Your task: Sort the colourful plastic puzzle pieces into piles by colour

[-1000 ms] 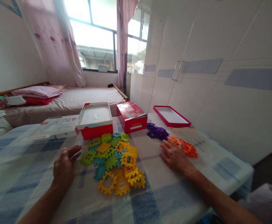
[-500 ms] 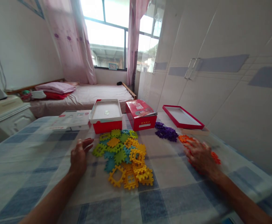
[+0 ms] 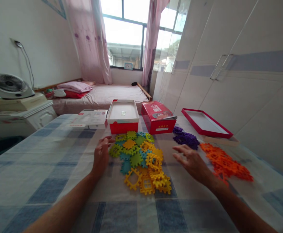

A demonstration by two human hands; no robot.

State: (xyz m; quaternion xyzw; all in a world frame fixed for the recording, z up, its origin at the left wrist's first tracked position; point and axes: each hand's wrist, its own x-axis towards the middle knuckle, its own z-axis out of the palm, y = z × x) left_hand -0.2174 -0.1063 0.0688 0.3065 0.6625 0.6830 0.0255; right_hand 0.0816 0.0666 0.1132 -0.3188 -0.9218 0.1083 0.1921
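A mixed heap of plastic interlocking tiles (image 3: 136, 159), green, blue and yellow with notched edges, lies in the middle of the table. At its left edge is my left hand (image 3: 102, 154), fingers apart and holding nothing. On the heap's other side my right hand (image 3: 188, 160) hovers over the cloth, fingers spread and empty, between the heap and the orange tiles (image 3: 228, 161). Those orange tiles form a spread pile at the right, partly behind my right forearm. Just beyond my right hand sits a small pile of purple tiles (image 3: 186, 139).
Behind the heap stand an open red-and-white box (image 3: 124, 127) and a red box (image 3: 158, 126). A shallow red lid (image 3: 208, 133) lies at the back right, a flat white package (image 3: 89, 118) at the back left. A checked cloth (image 3: 66, 200) covers the table.
My right hand has left the orange tiles and moved left toward the mixed heap, uncovering the orange pile. My left hand stays beside the heap. The view has turned left.
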